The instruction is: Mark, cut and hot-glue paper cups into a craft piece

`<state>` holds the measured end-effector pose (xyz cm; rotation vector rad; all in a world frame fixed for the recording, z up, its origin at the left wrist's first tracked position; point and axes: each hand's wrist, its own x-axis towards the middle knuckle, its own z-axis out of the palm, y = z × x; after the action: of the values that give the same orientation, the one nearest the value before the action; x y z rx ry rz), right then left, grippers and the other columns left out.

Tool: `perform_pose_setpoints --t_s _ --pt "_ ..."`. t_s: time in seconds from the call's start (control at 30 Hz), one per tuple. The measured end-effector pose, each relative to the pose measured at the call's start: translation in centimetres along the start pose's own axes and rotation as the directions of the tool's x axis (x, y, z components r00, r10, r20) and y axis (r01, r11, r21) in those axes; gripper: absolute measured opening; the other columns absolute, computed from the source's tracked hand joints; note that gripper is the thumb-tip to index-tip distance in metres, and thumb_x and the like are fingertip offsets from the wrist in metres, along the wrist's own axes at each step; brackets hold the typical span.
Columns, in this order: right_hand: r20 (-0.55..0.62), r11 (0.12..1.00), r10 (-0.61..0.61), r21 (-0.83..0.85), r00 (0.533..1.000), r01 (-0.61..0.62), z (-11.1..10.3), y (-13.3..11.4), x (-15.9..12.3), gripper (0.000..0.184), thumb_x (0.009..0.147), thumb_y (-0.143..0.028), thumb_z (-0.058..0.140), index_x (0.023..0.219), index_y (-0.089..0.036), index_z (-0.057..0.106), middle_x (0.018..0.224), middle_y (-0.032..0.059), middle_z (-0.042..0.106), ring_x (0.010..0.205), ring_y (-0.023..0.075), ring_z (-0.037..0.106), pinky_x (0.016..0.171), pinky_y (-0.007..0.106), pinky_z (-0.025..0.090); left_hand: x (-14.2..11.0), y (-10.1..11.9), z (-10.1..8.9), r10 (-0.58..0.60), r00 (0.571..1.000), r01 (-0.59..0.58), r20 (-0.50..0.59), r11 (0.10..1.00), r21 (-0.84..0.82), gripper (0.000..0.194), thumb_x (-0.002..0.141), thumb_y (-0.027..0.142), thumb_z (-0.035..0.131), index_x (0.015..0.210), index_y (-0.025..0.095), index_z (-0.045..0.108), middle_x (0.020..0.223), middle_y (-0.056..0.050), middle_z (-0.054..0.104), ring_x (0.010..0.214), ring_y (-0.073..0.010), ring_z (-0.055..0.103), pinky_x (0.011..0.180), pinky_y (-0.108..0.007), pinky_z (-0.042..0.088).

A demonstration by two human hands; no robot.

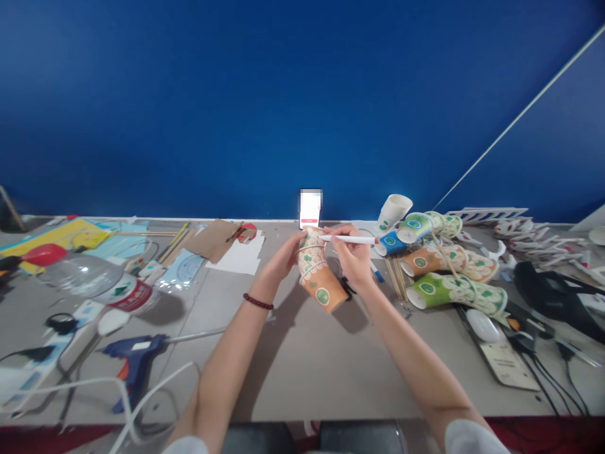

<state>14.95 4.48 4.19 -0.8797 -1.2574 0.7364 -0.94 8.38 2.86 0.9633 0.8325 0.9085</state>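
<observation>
Blue wall [302, 113] fills the upper frame above a gray table [302, 372]. Forearms [236, 353] slant inward from the bottom toward tilted, joined paper cups [318, 275] at center; the left hand [285, 257] grips them, while the curled right hand [355, 260] pinches a white pen [360, 239] near their top.

Left hand [285, 257] holds joined paper cups [325, 287], right hand [357, 258] holds white pen [354, 239], one end at cups' upper part.
Lit phone [309, 210] upright before blue wall [302, 94]; plastic bottle [135, 294] and blue glue gun [139, 359] on table [302, 384], left side; green cups [431, 292], wooden sticks [393, 277] right.
</observation>
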Motion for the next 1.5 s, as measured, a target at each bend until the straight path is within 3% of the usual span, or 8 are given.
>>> perform_pose_setpoints --t_s 0.17,0.33,0.5,0.77,0.9,1.07,1.5 --pt "0.012 0.999 0.001 -0.034 1.0 -0.001 0.0 0.1 -0.1 0.004 0.083 -0.027 0.064 0.083 -0.023 0.063 0.09 0.0049 0.07 0.106 0.0265 0.069 0.094 0.042 0.052 -0.2 0.0 0.3 -0.017 1.0 0.017 0.019 0.999 0.044 0.052 0.082 0.056 0.059 0.119 0.021 0.07 0.103 -0.005 0.075 0.082 -0.0174 0.064 0.063 -0.023 0.043" --pt "0.025 1.0 0.029 -0.01 0.999 -0.029 0.3 -0.3 -0.2 0.007 0.083 -0.03 0.064 0.083 -0.023 0.061 0.092 0.0054 0.072 0.101 0.0254 0.071 0.088 0.039 0.054 0.0 -0.5 0.3 -0.013 0.999 0.012 0.032 0.999 0.038 0.064 0.083 0.07 0.052 0.12 0.021 0.07 0.101 -0.006 0.074 0.087 -0.02 0.067 0.071 -0.026 0.049" --pt "0.058 0.999 0.042 -0.005 0.997 -0.041 0.4 -0.4 -0.2 0.009 0.083 -0.031 0.065 0.085 -0.023 0.06 0.087 0.0041 0.072 0.086 0.0223 0.071 0.082 0.037 0.054 0.0 -0.6 0.4 -0.016 1.0 0.016 -0.014 1.0 -0.006 0.056 0.086 0.064 0.056 0.113 0.017 0.071 0.089 -0.008 0.074 0.08 -0.0205 0.068 0.076 -0.031 0.052" --pt "0.047 0.987 -0.031 -0.155 0.998 0.038 -0.1 -0.1 0.0 0.007 0.085 -0.03 0.063 0.087 -0.023 0.063 0.093 0.0051 0.071 0.093 0.0219 0.069 0.082 0.035 0.053 -0.2 -0.2 0.9 0.01 1.0 -0.01 0.0 0.996 -0.091 0.053 0.091 0.062 0.05 0.103 0.015 0.072 0.071 -0.005 0.07 0.068 -0.0178 0.064 0.071 -0.03 0.053" --pt "0.098 0.963 -0.077 -0.252 0.992 0.1 -0.2 -0.4 0.0 0.005 0.086 -0.027 0.06 0.087 -0.023 0.062 0.091 0.0047 0.07 0.092 0.0223 0.069 0.083 0.036 0.053 -0.1 -0.1 0.8 0.034 0.999 -0.036 -0.014 0.995 -0.096 0.051 0.089 0.063 0.053 0.097 0.017 0.073 0.077 -0.006 0.072 0.078 -0.0209 0.068 0.077 -0.032 0.055" --pt "0.137 0.932 -0.092 -0.337 0.986 0.133 0.1 -1.0 -0.2 0.004 0.086 -0.028 0.059 0.086 -0.025 0.061 0.09 0.0032 0.071 0.095 0.0226 0.069 0.089 0.038 0.053 -0.3 0.0 0.9 0.048 0.999 -0.05 -0.026 0.996 -0.07 0.053 0.088 0.064 0.053 0.103 0.018 0.073 0.092 -0.009 0.075 0.094 -0.0256 0.069 0.083 -0.034 0.054" --pt "0.141 0.921 -0.094 -0.363 0.986 0.139 0.2 -0.9 -0.3 0.004 0.084 -0.028 0.058 0.084 -0.025 0.061 0.091 0.0036 0.073 0.1 0.0246 0.069 0.088 0.038 0.052 -0.5 0.5 1.1 0.024 0.999 -0.027 -0.045 0.997 -0.066 0.051 0.09 0.061 0.051 0.107 0.017 0.072 0.092 -0.009 0.075 0.099 -0.0259 0.069 0.09 -0.035 0.054"
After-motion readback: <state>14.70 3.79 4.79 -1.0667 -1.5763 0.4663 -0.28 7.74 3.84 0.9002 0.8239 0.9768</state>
